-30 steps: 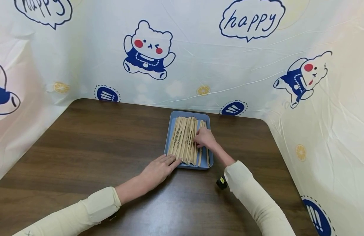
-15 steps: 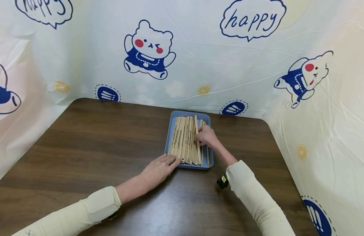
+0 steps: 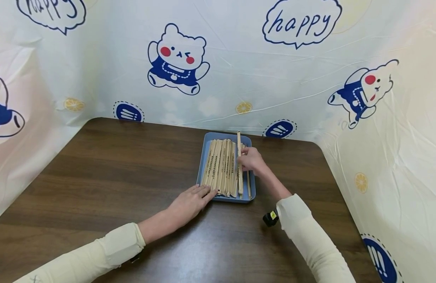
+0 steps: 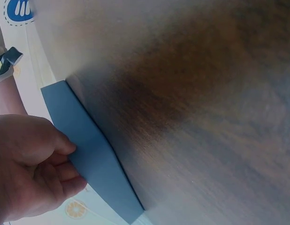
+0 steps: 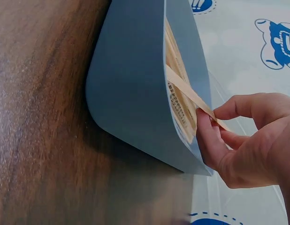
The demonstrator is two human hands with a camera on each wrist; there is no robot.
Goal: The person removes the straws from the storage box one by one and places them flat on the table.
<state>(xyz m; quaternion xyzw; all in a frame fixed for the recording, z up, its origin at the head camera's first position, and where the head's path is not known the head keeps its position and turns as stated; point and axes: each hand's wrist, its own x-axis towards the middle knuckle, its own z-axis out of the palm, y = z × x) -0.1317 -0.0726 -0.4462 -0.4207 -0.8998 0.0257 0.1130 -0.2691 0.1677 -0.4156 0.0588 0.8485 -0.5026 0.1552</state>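
Note:
A blue tray (image 3: 235, 200) near the far edge of the table holds a row of long, paper-wrapped chopsticks (image 3: 218, 167) with dark print. Its near left corner is held by my left hand (image 3: 188, 202); the left wrist view has thumb and bent fingers at the rim of the tray wall (image 4: 95, 150). My right hand (image 3: 251, 159) pinches one wrapped pair of chopsticks (image 3: 240, 179) between thumb and fingers over the tray's right part. In the right wrist view this pair (image 5: 188, 91) slants up from the tray; my right fingers hide its upper part.
The brown wooden table (image 3: 115, 173) extends around the tray. A sheet with printed bears (image 3: 177, 59) hangs behind the table and along both sides. Under the right sleeve sits a small black wrist camera (image 3: 270, 218).
My right hand has raised one wrapped pair off the row and moved slightly right with it; its far end now reaches past the tray's back rim. The left hand stays in place.

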